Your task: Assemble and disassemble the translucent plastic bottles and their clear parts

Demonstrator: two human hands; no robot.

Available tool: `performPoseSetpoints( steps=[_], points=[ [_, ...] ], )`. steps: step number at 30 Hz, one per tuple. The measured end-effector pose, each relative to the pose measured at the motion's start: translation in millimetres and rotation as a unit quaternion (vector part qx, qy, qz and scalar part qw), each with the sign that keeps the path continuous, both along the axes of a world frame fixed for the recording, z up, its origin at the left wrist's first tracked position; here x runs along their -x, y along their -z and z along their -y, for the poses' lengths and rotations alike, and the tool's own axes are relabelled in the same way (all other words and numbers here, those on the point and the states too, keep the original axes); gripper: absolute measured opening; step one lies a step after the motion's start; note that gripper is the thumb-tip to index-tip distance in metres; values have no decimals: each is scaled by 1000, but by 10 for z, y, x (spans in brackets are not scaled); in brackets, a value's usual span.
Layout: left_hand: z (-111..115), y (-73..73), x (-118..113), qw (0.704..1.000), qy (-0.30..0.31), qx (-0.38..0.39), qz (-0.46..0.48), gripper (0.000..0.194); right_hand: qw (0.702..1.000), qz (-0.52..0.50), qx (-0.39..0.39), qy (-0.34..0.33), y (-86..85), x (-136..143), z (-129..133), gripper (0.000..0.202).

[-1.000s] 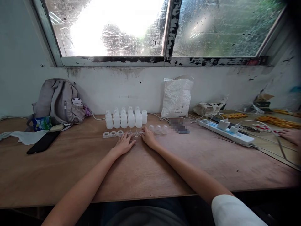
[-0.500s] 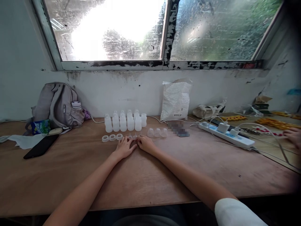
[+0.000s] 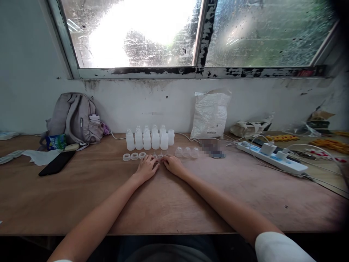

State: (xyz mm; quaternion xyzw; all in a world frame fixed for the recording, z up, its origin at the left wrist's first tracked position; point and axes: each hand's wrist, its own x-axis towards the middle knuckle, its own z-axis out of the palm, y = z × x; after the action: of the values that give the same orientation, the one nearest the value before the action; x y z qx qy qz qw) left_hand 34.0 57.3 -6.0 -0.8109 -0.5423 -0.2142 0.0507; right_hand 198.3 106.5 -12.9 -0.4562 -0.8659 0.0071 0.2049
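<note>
Left hand (image 3: 147,167) well inside table's near edge (image 3: 174,231)

Bottles (image 3: 147,143) stand in rows toward the rear of the table (image 3: 174,207); before them, from left to right, lie rings (image 3: 134,158), teats (image 3: 160,157) and caps (image 3: 187,153) (the caps extending beyond the bottles' right end). Left: backpack (image 3: 72,120), behind a phone (image 3: 57,163). Right: power strip (image 3: 283,164).

Short white right sleeve (image 3: 280,247), plain; forearms (image 3: 114,207) bare; dark greyish clothing (image 3: 169,253) at lap.
</note>
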Motion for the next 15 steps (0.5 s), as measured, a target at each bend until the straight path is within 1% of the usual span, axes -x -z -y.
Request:
performPoseSetpoints(
  steps=[3,5,8,10,12,14,15],
  points=[
    [-9,-56,82,999,-11,-34,-8,31,1000,-1,-9,-2,-13,-4,16,24],
    [-68,-164,154,997,-36,-65,-13,29,1000,-3,-10,-5,-22,-10,27,24],
    [-257,-440,259,989,-82,-119,-19,31,1000,-8,-6,-7,-33,-18,47,24],
    [-439,-653,316,983,-88,-153,-42,33,1000,-12,-3,-7,-37,-24,61,24],
    [-638,-834,363,979,-88,-173,-60,34,1000,-16,2,-8,-41,-28,70,24],
    [-821,-952,405,976,-100,-181,-65,36,1000,-21,7,-9,-45,-32,70,24],
    [-899,-984,425,975,-108,-182,-65,36,1000,-24,8,-7,-46,-34,68,24]
  ],
)
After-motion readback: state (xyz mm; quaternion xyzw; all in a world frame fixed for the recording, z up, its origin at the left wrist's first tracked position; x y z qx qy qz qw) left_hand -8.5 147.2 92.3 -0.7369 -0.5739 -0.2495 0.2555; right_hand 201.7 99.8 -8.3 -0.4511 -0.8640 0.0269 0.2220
